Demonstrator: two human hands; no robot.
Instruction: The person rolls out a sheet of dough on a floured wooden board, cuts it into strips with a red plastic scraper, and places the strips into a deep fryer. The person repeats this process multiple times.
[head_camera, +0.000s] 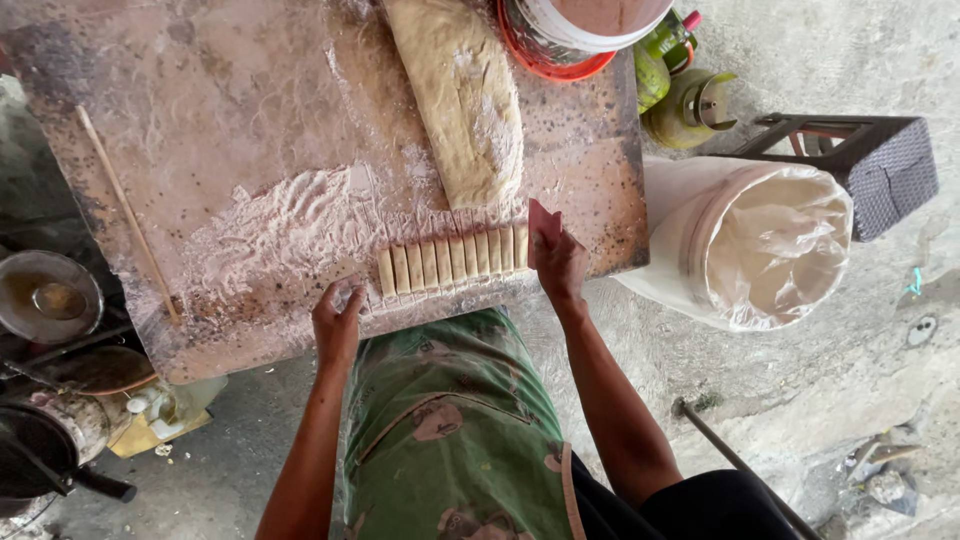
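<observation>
While the head camera looked straight down, the row of cut dough strips (452, 262) lay on the floured worktop (200, 120) near its front edge. The row's long axis ran left to right and rose slightly toward the right; each strip's own long axis pointed away from the person, across the row.

The right hand (558, 262) stood at the right end of the row, its fingers closed on a flat pinkish dough scraper (543, 222) held upright just beside the last strip. The left hand (338, 322) rested at the left end of the row, fingers loosely curled and holding nothing; whether its fingertips touched the first strip could not be told.

Behind the row lay a long uncut dough loaf (462, 95), its long axis running from the far edge toward the row and leaning slightly right, its near end just beside the strips. Loose flour (290, 225) was spread to the left of the row. A thin wooden stick (128, 212) lay diagonally near the left edge.

The worktop was a speckled, worn slab. A red-rimmed bucket (560, 40) stood at its far edge. To the right, on a concrete floor (820, 400), stood a white plastic-lined tub (760, 245), a green gas cylinder (685, 105) and a dark stool (860, 160). The person wore a green apron (450, 430).
</observation>
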